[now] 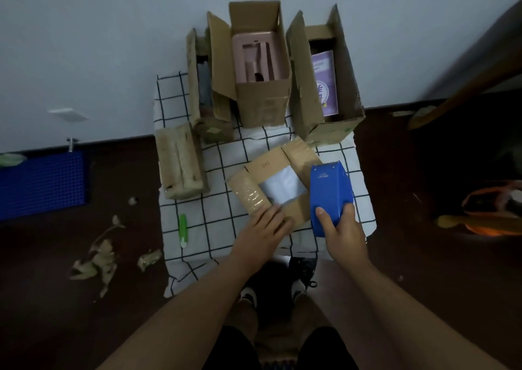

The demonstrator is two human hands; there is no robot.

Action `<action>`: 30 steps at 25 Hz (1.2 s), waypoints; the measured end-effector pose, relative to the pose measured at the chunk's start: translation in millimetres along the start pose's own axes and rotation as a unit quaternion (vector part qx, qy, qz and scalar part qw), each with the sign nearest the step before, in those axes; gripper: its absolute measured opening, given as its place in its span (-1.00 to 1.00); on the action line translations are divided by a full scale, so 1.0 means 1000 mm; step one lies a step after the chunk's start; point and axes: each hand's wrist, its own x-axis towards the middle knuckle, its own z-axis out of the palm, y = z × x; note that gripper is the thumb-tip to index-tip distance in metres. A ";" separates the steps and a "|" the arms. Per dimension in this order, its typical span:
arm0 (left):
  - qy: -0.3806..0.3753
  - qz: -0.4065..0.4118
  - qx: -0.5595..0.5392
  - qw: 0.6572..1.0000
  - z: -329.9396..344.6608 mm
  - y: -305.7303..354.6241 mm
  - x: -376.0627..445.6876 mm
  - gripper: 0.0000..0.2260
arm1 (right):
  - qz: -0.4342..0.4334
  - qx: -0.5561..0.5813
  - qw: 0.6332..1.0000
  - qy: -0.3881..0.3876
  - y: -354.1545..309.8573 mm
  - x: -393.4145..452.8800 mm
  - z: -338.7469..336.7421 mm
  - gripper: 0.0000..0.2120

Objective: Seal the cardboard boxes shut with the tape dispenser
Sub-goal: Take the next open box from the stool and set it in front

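Right hand [340, 225] grips blue tape dispenser [330, 194] at right edge of small open box [278, 184], ready to tape; left hand [265, 228], fingers flat, presses near flap to steady it.

My 2 arms are bare, with no sleeves on them. My left hand [264, 228] and my right hand [343, 225] have no gloves, no rings and no watch. My nails are short. I have dark shorts [240, 347] on, and my knees are bare. Below my hands I see my 2 dark shoes [303, 273] with laces and white on them. The left shoe is mostly in shadow.
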 end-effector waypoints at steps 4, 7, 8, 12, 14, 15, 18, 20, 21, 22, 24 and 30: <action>-0.019 -0.022 -0.013 0.999 0.001 -0.012 -0.025 -0.50 | -0.022 -0.004 1.000 0.016 -0.011 -0.020 0.012 -0.66; 0.000 -0.057 -0.043 0.997 -0.012 -0.015 -0.039 -0.48 | -0.030 0.015 0.998 0.058 -0.026 -0.033 0.001 -0.67; 0.012 -0.083 -0.064 0.994 -0.018 -0.015 -0.042 -0.44 | -0.029 0.023 0.997 0.073 -0.030 -0.032 -0.004 -0.68; 0.101 -0.266 -0.207 0.936 -0.025 -0.009 -0.051 -0.40 | 0.000 0.056 0.994 0.092 -0.033 -0.011 -0.014 -0.64; 0.128 -0.327 -0.288 0.891 -0.027 -0.004 -0.045 -0.32 | 0.010 0.085 0.994 0.066 -0.031 0.003 -0.010 -0.65; 0.138 -0.332 -0.308 0.881 -0.028 -0.002 -0.039 -0.31 | 0.016 0.104 0.993 0.045 -0.031 0.009 -0.008 -0.66; 0.177 -0.307 -0.293 0.888 -0.031 0.004 -0.020 -0.37 | 0.013 0.145 0.989 -0.017 -0.030 0.021 0.001 -0.71; 0.192 -0.284 -0.281 0.896 -0.031 0.012 -0.005 -0.39 | -0.004 0.176 0.983 -0.059 -0.026 0.026 0.003 -0.74; 0.194 -0.276 -0.281 0.899 -0.030 0.016 0.002 -0.40 | -0.008 0.188 0.979 -0.083 -0.021 0.028 0.004 -0.76; 0.193 -0.273 -0.288 0.897 -0.027 0.020 0.010 -0.41 | -0.010 0.193 0.976 -0.103 -0.017 0.031 0.005 -0.77; 0.204 -0.288 -0.304 0.885 -0.021 0.026 0.022 -0.42 | -0.016 0.202 0.968 -0.147 -0.014 0.038 0.004 -0.76; 0.237 -0.290 -0.215 0.902 -0.002 0.015 0.044 -0.47 | -0.068 0.213 0.963 -0.148 -0.005 0.078 -0.004 -0.67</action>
